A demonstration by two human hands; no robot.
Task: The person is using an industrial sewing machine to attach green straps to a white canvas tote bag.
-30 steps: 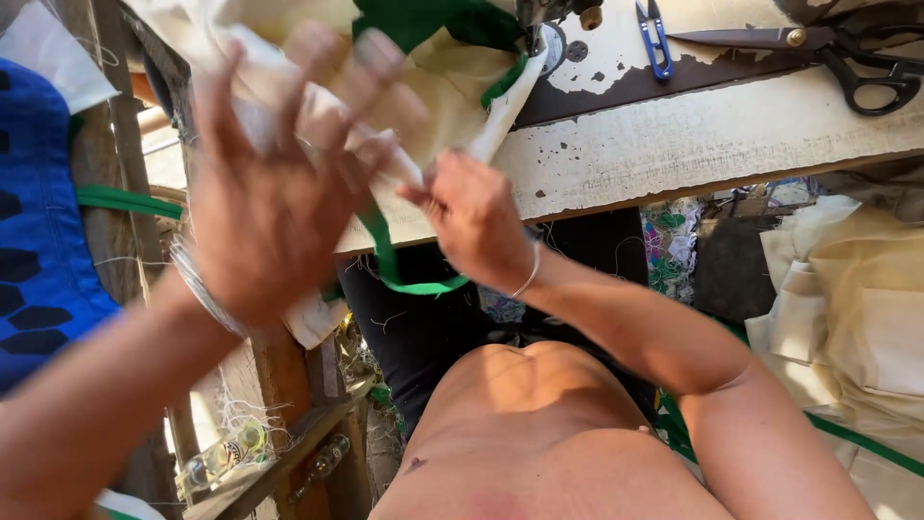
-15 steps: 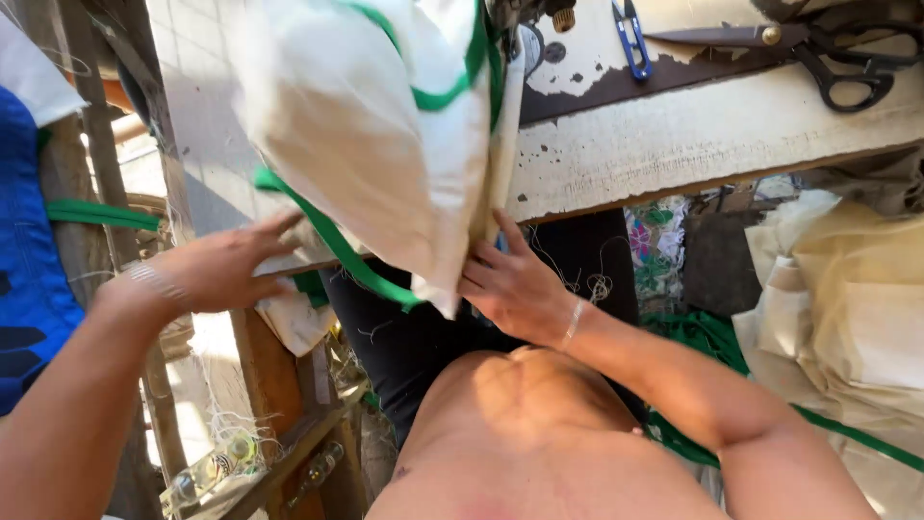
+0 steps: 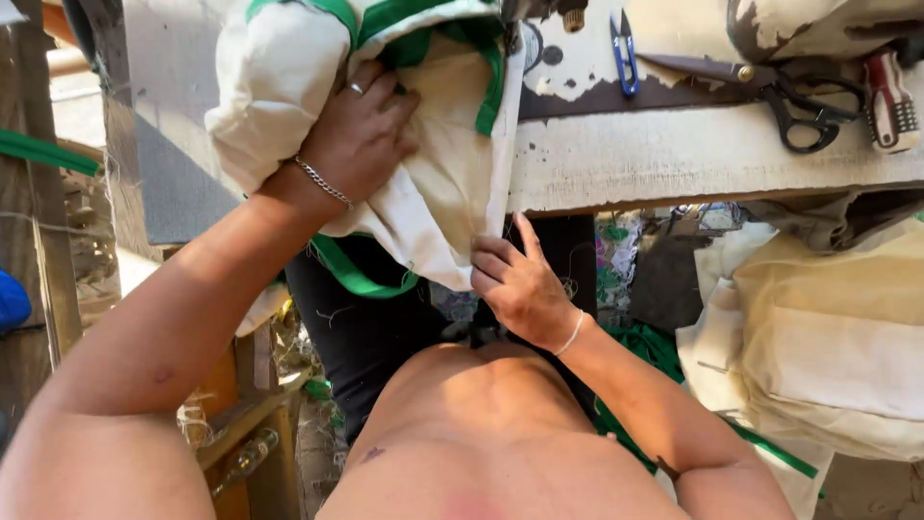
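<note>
A bundle of cream cloth [image 3: 438, 183] with green trim hangs over the front edge of a worn white sewing table [image 3: 693, 154]. My left hand [image 3: 361, 140], with a chain bracelet and a ring, presses flat on top of the cloth, fingers closed into its folds. My right hand [image 3: 520, 284], a white band on its wrist, pinches the lower edge of the same cloth just under the table's edge. A green strap [image 3: 356, 274] loops below the bundle.
Large black-handled scissors [image 3: 780, 91], small blue thread snips [image 3: 624, 53] and a red-and-white tool [image 3: 890, 101] lie on the table. A pile of cream cloth [image 3: 828, 347] sits at the right. A wooden frame [image 3: 43, 212] stands at the left.
My left hand has risen from beside the bundle onto its top. The cloth has moved up onto the table edge. My right hand has shifted to the cloth's lower edge.
</note>
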